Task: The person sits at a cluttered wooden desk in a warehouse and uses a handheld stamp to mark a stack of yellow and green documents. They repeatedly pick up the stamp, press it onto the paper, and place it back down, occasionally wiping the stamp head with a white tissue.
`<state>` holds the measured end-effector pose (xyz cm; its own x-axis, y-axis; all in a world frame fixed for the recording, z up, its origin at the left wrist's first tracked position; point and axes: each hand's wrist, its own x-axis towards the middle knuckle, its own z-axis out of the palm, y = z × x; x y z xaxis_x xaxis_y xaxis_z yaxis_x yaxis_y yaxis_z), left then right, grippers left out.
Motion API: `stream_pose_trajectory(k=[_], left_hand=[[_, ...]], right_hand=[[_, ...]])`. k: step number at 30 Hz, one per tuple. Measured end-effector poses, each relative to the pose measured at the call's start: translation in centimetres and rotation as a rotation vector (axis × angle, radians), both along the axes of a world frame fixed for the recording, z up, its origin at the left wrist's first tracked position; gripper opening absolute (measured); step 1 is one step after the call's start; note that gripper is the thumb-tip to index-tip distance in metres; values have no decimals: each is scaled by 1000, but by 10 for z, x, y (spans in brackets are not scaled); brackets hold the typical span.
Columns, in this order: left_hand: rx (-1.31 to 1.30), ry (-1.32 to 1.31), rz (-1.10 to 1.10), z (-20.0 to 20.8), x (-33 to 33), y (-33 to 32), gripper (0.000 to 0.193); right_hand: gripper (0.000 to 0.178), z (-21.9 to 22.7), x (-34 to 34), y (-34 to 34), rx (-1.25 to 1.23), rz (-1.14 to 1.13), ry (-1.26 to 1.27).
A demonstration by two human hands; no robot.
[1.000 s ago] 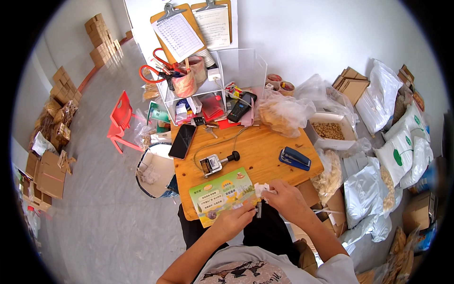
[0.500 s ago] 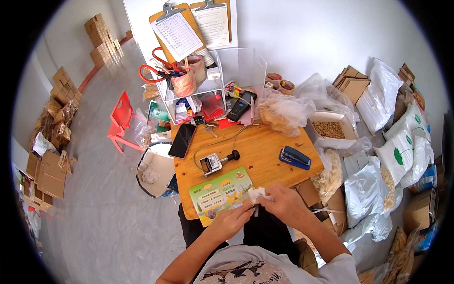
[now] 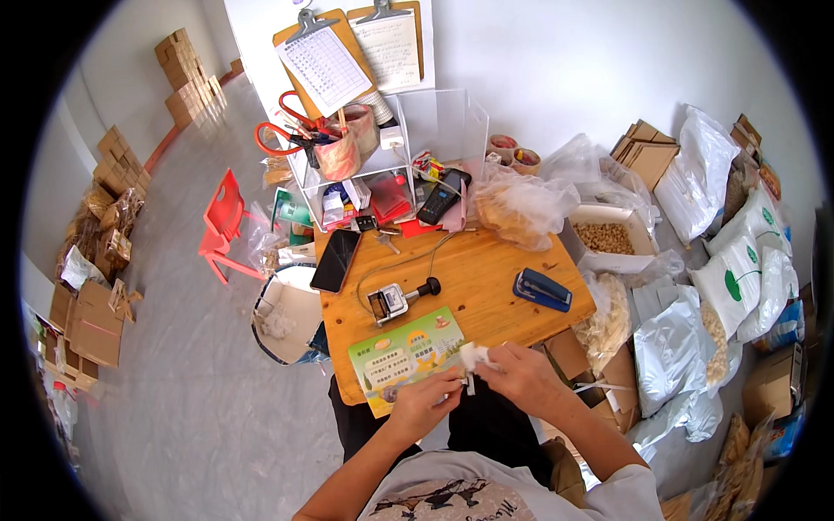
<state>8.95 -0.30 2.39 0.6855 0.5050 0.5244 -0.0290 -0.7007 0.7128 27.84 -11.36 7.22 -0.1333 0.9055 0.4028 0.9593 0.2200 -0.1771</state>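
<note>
I see both hands at the near edge of the wooden bench [image 3: 486,269]. My right hand [image 3: 521,378] pinches a small white paper piece [image 3: 473,354] in closed fingers; my left hand [image 3: 427,401] grips its lower end, just beside the green printed pouch [image 3: 404,356].

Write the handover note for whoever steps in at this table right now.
Left hand: pinching the lower end of a small white packet at the near edge of the wooden table.
Right hand: gripping the same packet from the right.
Green printed pouch lies flat just left of the hands; date stamper and blue stapler lie beyond.
Done: packet in hand. Left: whatever follows with the pouch; nothing is in it visibly.
</note>
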Motion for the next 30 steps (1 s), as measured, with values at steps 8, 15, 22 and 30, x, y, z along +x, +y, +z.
stream_pose_trajectory(k=[8, 15, 22, 30], left_hand=[[-467, -59, -38, 7, -3, 2, 18], [-539, -63, -59, 13, -3, 3, 22], [-564, -132, -10, 3, -5, 1, 21], [-840, -155, -73, -2, -5, -1, 22]], right_hand=[[40, 26, -2, -10, 51, -159, 177], [42, 21, -15, 0, 71, -83, 250], [40, 30, -24, 1, -5, -35, 223], [36, 23, -20, 0, 50, -28, 149]])
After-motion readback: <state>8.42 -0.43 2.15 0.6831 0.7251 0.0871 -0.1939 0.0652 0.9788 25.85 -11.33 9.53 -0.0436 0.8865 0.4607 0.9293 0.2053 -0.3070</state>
